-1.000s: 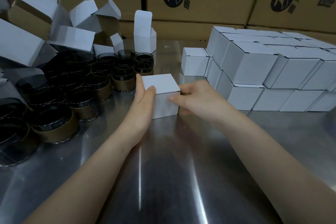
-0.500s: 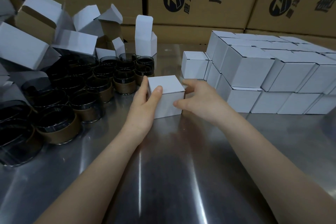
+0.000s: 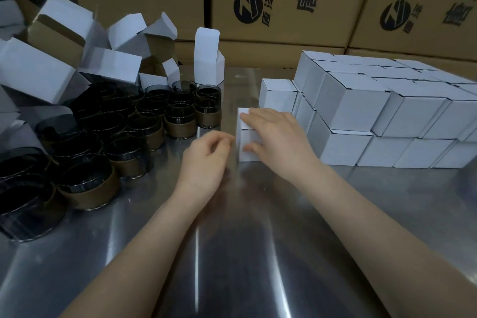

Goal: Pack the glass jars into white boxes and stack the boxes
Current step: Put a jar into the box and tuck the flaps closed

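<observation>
Big brown cartons (image 3: 278,0) with black printing wall off the far side of the steel worktop (image 3: 258,253). On the right, a stack of closed white boxes (image 3: 382,111) stands two layers high, with a lone closed box (image 3: 278,95) at its far left corner. On the left, a loose heap of open, unfilled white boxes (image 3: 77,59) leans over a crowd of dark glass jars (image 3: 108,137), each wrapped in a brown band; one open box (image 3: 207,59) stands upright with its flap raised just behind the farthest jars.

Between the jars and the stack sits one closed white box (image 3: 245,137), on the worktop, just left of the stack's lower layer. The right hand (image 3: 276,137) lies over it, palm on top, fingers (image 3: 249,117) spread across the lid and thumb pressed against its near face, so the hand grips the box from above. The left hand (image 3: 206,160) hangs just left of the box, blurred, its fingers loosely curled around nothing, and whether its fingertips touch the box's left side I cannot tell.
</observation>
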The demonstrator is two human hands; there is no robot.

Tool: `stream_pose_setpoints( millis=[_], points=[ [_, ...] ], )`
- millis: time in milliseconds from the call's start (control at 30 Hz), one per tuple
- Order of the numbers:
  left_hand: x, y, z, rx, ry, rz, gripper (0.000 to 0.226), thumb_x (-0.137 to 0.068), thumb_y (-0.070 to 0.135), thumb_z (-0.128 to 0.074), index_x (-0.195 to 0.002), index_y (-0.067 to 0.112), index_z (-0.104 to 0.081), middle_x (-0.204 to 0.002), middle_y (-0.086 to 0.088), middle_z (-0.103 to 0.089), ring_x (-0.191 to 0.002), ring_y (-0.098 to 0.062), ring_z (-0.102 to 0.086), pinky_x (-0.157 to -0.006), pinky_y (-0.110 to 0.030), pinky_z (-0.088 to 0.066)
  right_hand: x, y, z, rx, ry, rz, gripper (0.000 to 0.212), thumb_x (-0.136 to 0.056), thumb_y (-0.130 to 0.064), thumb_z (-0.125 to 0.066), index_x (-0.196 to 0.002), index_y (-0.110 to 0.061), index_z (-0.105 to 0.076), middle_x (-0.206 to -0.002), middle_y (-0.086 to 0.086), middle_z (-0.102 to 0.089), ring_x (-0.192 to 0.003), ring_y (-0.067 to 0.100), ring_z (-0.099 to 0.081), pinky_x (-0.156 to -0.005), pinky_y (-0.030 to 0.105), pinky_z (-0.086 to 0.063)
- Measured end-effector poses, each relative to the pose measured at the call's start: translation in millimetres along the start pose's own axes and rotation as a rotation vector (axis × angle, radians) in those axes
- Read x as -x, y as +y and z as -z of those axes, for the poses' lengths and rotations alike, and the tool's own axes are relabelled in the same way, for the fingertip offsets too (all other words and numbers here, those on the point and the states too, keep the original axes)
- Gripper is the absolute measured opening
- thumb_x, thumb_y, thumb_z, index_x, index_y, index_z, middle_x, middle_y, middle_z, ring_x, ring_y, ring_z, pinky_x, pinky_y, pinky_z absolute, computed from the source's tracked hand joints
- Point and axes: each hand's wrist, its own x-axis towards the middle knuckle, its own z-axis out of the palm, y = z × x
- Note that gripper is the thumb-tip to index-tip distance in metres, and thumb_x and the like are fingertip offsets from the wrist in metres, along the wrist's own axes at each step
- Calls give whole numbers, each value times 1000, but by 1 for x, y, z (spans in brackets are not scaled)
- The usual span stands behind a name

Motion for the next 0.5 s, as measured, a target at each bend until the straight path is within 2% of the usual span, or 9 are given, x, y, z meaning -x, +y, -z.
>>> stream_pose_setpoints(
  millis=[100,167,333,400,500],
  points=[
    [4,0,0,-135,-72,-93,26,-95,14,-52,-83,30,-69,-79,6,-71,-78,-15,-65,-81,-35,-55,-11,18,0,69,-35,-87,41,-85,-24,-67,-124,-16,-54,-125,3,-60,-121,27,-50,-89,36,-32],
    [6,1,0,-227,-138,-154,24,-95,16,-53,-86,30,-69,-77,5,-70,-73,-12,-64,-76,-31,-53,-19,30,0,118,-66,-151,35,-86,-21,-65,-118,-12,-54,-120,6,-61,-116,30,-52,-85,36,-35],
    [9,1,0,-300,-249,-199,20,-94,17,-56,-90,27,-72,-72,-2,-69,-69,-18,-63,-74,-36,-52,-34,51,0,128,-96,-239,29,-85,-14,-60,-112,-9,-53,-115,11,-60,-107,34,-54,-70,34,-35],
    [9,0,-1,-319,-268,-207,19,-93,20,-56,-89,29,-72,-71,0,-68,-71,-16,-63,-75,-36,-52,-39,55,-1,121,-103,-250,28,-84,-11,-59,-111,-8,-52,-114,12,-59,-105,34,-54,-68,32,-34],
    [10,-2,-3,-332,-287,-217,18,-86,34,-52,-87,35,-71,-68,9,-66,-68,-11,-62,-73,-37,-53,-46,59,-3,120,-123,-259,30,-86,-11,-58,-114,-7,-50,-116,12,-58,-106,34,-53,-69,33,-34]
  ],
)
